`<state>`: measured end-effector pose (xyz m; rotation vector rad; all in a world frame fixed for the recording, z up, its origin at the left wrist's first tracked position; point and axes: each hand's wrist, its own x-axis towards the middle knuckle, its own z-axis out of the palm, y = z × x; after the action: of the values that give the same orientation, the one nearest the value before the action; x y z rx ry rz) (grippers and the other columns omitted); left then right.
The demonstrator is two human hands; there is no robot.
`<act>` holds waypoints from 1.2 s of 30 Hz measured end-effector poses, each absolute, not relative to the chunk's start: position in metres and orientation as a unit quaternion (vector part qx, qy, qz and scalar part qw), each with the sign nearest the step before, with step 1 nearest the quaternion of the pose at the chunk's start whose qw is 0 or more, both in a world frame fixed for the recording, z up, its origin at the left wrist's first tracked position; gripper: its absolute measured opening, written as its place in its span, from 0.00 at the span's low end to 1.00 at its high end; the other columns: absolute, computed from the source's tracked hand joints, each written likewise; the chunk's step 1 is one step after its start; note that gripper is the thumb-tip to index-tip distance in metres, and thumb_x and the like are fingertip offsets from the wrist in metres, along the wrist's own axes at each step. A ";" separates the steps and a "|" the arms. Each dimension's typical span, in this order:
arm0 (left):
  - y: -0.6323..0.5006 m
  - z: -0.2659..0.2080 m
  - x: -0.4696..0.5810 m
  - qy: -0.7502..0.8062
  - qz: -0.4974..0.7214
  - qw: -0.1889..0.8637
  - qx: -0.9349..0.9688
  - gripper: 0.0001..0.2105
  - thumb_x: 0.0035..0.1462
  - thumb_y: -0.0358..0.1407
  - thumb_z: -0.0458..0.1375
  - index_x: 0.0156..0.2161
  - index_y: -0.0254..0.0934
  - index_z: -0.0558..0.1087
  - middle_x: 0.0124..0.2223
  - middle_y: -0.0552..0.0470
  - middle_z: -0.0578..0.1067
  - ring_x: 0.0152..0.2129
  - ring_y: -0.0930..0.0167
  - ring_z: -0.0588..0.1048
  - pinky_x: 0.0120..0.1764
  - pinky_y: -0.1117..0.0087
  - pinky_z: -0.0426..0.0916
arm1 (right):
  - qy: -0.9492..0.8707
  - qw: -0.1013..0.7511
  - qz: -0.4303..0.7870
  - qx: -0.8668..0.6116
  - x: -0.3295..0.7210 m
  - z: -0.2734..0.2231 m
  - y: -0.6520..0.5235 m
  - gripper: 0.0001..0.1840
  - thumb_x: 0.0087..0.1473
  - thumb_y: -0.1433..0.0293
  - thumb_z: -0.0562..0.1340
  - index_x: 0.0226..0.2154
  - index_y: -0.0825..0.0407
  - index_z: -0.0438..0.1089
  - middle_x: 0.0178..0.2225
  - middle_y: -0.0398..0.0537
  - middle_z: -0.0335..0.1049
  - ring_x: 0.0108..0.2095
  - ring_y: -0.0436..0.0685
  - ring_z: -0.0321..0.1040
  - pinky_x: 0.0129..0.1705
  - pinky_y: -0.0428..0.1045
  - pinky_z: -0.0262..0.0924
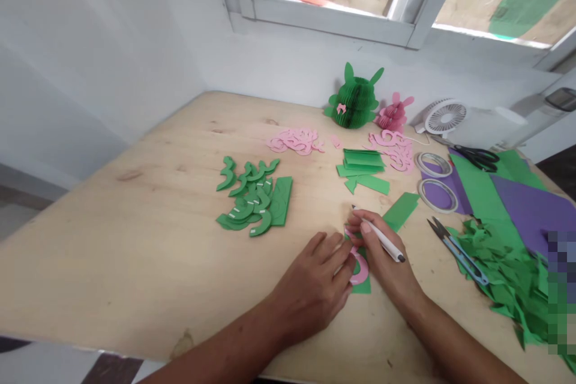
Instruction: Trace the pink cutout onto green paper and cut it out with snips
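Observation:
My right hand [380, 252] is closed around a white pen [387, 242], its tip pointing up and left. Under both hands lies a strip of green paper [361, 288], with a pink curved paper cutout [360, 275] on top of it. The fingers of my left hand [321, 273] are bent and pressed down on the cutout's left side, holding it against the strip. My hands hide part of the cutout and the strip. Just beyond my right hand lies a folded piece of green paper [400, 211].
Left are green curved cutouts [247, 204]; behind, pink cutouts [297, 140] and green strips [362, 160]. Right lie thread snips [463, 258], green scraps [495, 270], tape rolls [437, 195], black scissors [479, 158] and purple paper [535, 204]. Green [355, 102] and pink [393, 115] paper figures stand near a fan [444, 117].

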<state>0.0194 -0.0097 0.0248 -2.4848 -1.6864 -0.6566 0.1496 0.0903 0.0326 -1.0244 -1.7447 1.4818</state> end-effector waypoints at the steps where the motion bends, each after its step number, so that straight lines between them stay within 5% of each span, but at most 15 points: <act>1: -0.010 0.024 0.020 -0.547 -0.217 0.042 -0.808 0.14 0.62 0.35 0.49 0.50 0.30 0.68 0.50 0.41 0.71 0.53 0.58 0.63 0.56 0.52 0.55 | -0.662 0.312 0.560 -0.388 0.150 0.033 0.090 0.18 0.59 0.56 0.56 0.46 0.48 0.67 0.45 0.50 0.71 0.45 0.59 0.69 0.44 0.55 0.67; 15: -0.009 0.032 0.026 -0.542 -0.187 0.033 -0.818 0.15 0.61 0.34 0.50 0.51 0.29 0.67 0.43 0.44 0.72 0.43 0.61 0.68 0.48 0.55 0.61 | -0.656 0.316 0.562 -0.392 0.150 0.031 0.090 0.18 0.59 0.56 0.56 0.46 0.48 0.67 0.43 0.49 0.72 0.43 0.58 0.71 0.41 0.52 0.68; 36: -0.019 0.024 0.030 -0.578 -0.199 0.008 -0.791 0.19 0.60 0.39 0.51 0.54 0.31 0.64 0.52 0.42 0.69 0.53 0.58 0.62 0.56 0.53 0.53 | -0.627 0.313 0.588 -0.404 0.149 0.039 0.090 0.17 0.57 0.56 0.58 0.43 0.49 0.68 0.40 0.48 0.72 0.38 0.55 0.72 0.41 0.51 0.69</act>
<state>0.0298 -0.0190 0.0236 -2.4721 -1.8079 -0.6221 0.1487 0.0897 0.0391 -1.0643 -1.6536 1.5505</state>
